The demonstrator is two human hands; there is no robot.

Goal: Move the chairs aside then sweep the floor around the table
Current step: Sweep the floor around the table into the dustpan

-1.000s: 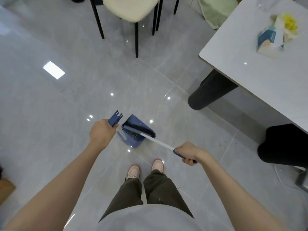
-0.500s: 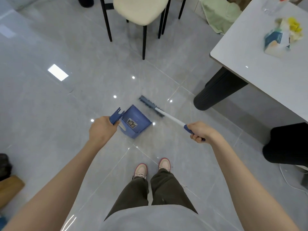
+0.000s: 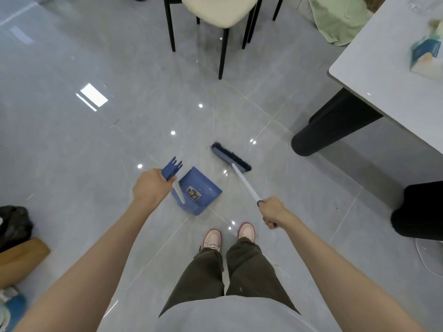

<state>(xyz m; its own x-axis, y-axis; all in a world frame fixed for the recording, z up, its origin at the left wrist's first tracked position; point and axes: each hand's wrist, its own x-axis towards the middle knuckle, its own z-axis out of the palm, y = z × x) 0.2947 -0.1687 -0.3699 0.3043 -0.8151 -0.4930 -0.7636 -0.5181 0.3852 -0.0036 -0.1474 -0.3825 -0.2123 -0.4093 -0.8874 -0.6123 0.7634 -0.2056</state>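
My left hand point(image 3: 149, 188) grips the blue top of the dustpan handle. The blue dustpan point(image 3: 197, 190) sits on the grey tiled floor just in front of my feet, its mouth facing right. My right hand point(image 3: 272, 212) holds the blue grip of a white-handled broom point(image 3: 244, 182). The broom's dark bristle head point(image 3: 231, 157) rests on the floor, a short way up and right of the dustpan. A chair point(image 3: 220, 8) with a cream seat and black legs stands at the top centre. The white table point(image 3: 388, 75) fills the upper right corner.
A thick black table leg point(image 3: 330, 125) slants down to the floor at right. A second dark base point(image 3: 419, 212) is at the right edge. A tissue pack point(image 3: 425, 56) lies on the table. Green cloth point(image 3: 335, 17) lies at the top right. A black bag point(image 3: 14, 226) and brown object point(image 3: 21, 259) sit at left.
The broom head left the dustpan, swung out over the floor, then came to rest to the right of the pan. My right hand moved right. The left hand kept its grip on the dustpan.
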